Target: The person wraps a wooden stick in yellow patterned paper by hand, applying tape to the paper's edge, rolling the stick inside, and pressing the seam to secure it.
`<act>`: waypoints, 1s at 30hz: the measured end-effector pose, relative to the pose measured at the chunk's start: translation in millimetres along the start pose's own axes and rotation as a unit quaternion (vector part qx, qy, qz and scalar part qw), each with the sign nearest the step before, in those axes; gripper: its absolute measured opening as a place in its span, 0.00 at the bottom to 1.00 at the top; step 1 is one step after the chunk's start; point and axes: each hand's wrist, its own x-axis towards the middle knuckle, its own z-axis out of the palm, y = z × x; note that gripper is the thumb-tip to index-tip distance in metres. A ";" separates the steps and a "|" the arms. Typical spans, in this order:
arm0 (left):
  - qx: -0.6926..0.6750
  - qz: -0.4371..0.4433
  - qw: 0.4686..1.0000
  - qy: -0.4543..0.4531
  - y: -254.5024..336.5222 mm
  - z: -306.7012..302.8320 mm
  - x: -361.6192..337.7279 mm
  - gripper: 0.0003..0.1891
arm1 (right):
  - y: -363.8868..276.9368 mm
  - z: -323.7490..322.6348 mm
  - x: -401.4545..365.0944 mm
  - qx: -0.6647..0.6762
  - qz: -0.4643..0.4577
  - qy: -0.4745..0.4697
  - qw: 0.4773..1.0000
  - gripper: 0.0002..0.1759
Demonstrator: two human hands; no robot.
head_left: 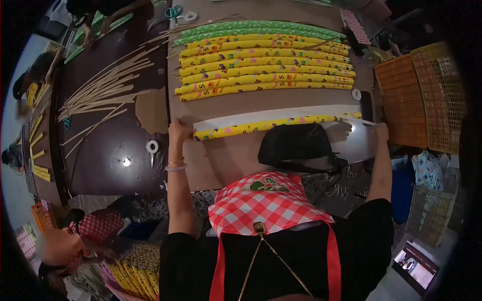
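Observation:
A partly rolled sheet of yellow printed wrapping paper [271, 124] lies across the table in front of me, its white underside [276, 113] showing along the far edge. At its left end my left hand [181, 131] is closed, fingertips on the corner of the roll. My right hand [382, 131] is beyond the right end, pinching a thin white strip [362, 121] that runs out from the roll. Close below the roll sits a black cloth bag [296, 145]. Finished-looking yellow rolls [266, 66] lie side by side farther back, with green rolls [261, 29] behind them.
Tape rolls [152, 146] [356, 94] lie on the table. Thin wooden strips [105, 90] and brown cardboard [151, 111] are at the left. Orange crates [401, 100] stand to the right. Other people work at the far left and lower left, near bundled yellow rolls [135, 276].

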 end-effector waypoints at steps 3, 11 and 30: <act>-0.081 -0.038 0.996 -0.004 -14.4 7.2 2.7 0.25 | -31.4 16.1 -2.3 0.042 -0.010 0.158 0.986 0.16; -0.111 -0.046 0.992 -0.024 -23.1 2.8 -1.9 0.22 | -232.1 0.1 -84.0 0.043 -0.478 0.259 0.838 0.12; -0.134 0.079 0.964 0.217 56.7 -23.4 -74.1 0.12 | -350.5 -80.8 -14.8 0.031 -0.718 -0.186 0.670 0.08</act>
